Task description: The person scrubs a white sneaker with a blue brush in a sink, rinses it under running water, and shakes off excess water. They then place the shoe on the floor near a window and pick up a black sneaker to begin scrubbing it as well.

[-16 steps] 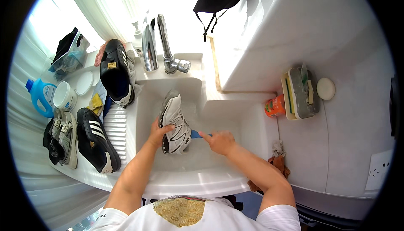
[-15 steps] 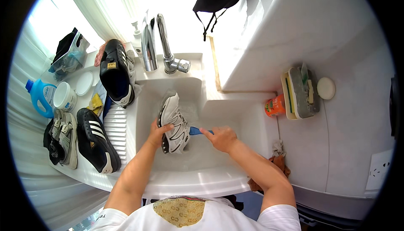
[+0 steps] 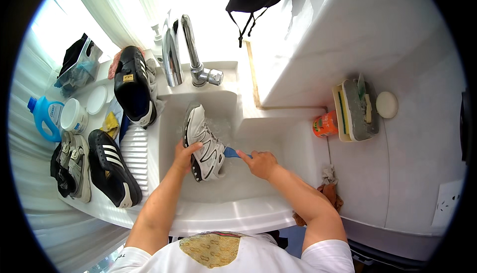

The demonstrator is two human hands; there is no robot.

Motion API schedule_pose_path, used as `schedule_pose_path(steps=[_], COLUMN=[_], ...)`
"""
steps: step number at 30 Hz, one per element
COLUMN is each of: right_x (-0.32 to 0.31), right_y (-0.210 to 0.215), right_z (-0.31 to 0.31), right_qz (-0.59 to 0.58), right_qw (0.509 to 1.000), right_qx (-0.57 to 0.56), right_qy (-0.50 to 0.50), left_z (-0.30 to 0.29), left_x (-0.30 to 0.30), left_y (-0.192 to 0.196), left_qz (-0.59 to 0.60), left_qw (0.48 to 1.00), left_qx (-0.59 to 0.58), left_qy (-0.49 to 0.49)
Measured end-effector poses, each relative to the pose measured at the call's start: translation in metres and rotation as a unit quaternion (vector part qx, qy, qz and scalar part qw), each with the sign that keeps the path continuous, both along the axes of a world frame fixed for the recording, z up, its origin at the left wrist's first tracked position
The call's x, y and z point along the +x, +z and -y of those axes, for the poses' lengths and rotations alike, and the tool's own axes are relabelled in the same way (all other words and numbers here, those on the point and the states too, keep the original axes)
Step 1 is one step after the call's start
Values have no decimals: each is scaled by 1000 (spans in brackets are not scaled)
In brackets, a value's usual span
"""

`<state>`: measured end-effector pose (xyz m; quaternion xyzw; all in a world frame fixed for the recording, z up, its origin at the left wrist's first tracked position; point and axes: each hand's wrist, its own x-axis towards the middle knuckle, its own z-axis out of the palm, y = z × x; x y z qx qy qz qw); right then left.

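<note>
A white sneaker (image 3: 207, 146) with black trim and a dark studded sole is held over the white sink basin (image 3: 248, 186). My left hand (image 3: 185, 155) grips it by the sole side, thumb across the edge. Closed round the handle of a blue brush (image 3: 231, 153) is my right hand (image 3: 261, 163). The brush head meets the sneaker's right side near the heel; its bristles are hidden. Water shows in the basin beyond the shoe.
Black sneakers with white stripes (image 3: 113, 166) and a grey pair (image 3: 77, 166) stand on the left ledge, beside a white tub (image 3: 74, 115) and a blue jug (image 3: 48, 118). A chrome faucet (image 3: 198, 72) rises behind the basin. At right hang a sponge caddy (image 3: 355, 110) and an orange can (image 3: 325, 124).
The sneaker has tilted a little, its toe swinging left and its sole side turning more into view. The brush stays against its right side, with my right hand nearly in the same place.
</note>
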<state>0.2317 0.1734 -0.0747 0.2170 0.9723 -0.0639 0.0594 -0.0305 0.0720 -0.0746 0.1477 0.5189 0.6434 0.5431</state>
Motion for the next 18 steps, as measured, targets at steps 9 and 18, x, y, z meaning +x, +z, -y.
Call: schedule_pose_path(steps=[9, 18], right_x=[7, -3], right_y=[-16, 16], right_z=[24, 16], right_qz=[112, 75], right_qw=[702, 996], right_qx=[-662, -40], right_qy=[-238, 4], left_z=[0, 10], left_x=[23, 14], left_y=[-7, -7], left_qz=[-87, 26], left_qw=[992, 998], left_qx=[-89, -49], left_qy=[-24, -8])
